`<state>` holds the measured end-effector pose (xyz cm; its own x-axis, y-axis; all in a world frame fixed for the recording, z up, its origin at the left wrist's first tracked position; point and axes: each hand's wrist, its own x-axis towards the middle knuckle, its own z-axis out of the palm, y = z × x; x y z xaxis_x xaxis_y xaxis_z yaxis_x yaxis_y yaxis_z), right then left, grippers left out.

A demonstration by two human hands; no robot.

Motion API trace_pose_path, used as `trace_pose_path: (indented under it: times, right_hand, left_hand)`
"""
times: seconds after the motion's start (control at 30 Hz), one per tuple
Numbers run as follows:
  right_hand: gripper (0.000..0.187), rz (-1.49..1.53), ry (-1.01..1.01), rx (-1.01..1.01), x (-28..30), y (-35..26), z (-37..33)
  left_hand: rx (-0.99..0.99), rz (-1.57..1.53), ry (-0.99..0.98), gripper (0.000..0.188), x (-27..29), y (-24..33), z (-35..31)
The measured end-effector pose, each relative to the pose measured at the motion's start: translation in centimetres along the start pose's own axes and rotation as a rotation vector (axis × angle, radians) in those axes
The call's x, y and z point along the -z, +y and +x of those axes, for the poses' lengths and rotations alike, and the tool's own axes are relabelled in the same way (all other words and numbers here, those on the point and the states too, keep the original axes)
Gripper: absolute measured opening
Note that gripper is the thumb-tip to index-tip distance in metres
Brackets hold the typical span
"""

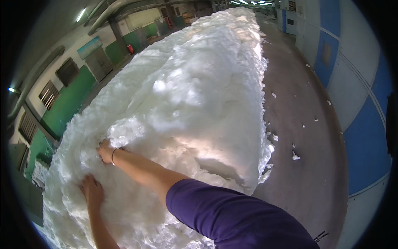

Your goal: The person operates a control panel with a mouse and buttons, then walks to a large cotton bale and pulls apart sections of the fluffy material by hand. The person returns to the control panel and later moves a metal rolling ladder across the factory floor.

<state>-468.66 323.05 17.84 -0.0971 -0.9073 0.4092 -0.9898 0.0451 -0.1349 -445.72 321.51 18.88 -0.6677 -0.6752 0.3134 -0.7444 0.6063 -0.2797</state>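
A huge heap of loose white fibre, fluffy and piled high, runs from right in front of me far into the hall. Both my hands are sunk into its left side. My left hand is the nearer one, its fingers curled into the fibre and their tips buried. A little farther off, my right hand grips the fibre beside a raised shiny tuft. A thin bracelet circles the right wrist, and the purple sleeve covers the upper arm. A hollow dips in the heap to the right.
Along the right runs a grey floor with scattered fibre scraps, bounded by blue and white panels. On the left stand a green and white wall, a door and a red fire extinguisher. Pipes hang overhead.
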Motion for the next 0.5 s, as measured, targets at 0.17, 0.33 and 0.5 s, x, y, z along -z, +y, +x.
trace_pose_path:
  times: [0.17, 0.33, 0.5]
  right_hand:
    - [0.04, -0.194, 0.229, -0.151, 5.3, -6.1, -14.1]
    - [0.034, 0.334, 0.608, -0.096, 6.5, -12.7, -29.8]
    - [0.04, 0.584, 0.574, -0.168, 7.6, -14.0, -41.1]
  left_hand:
    - [-0.153, -0.356, -0.205, 0.041, 4.4, 0.7, -7.8]
    - [-0.274, 0.008, 0.03, 0.037, 4.6, 1.8, -13.4]
    - [-0.219, 0.086, 0.091, 0.039, 6.5, 7.3, -18.3]
